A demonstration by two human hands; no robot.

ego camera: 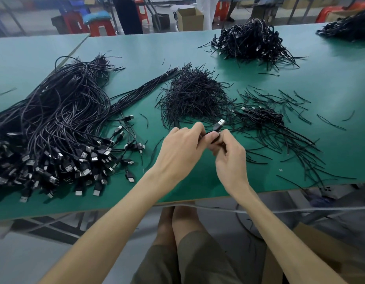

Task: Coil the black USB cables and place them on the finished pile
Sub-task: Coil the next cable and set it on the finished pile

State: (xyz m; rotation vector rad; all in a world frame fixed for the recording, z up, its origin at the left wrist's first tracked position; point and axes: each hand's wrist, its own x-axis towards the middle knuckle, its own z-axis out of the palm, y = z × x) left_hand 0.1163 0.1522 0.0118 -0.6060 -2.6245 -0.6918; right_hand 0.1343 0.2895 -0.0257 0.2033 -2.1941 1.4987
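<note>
Lap: olive shorts (198, 261), below bench (136, 54) edge.
Hands: left hand (180, 148) and right hand (231, 158), fingers (199, 128) curled, pinch 1 black cable (216, 128) above the bench front, plug up.
Box: cardboard box (189, 18) beyond the bench, open; contents unseen.
Bench: green; loose cables (54, 124) left, ties (193, 95) middle, coiled heap (253, 41) far right.

Black cables (54, 119), silver plugs; green table (136, 50); red stools (101, 27).
</note>
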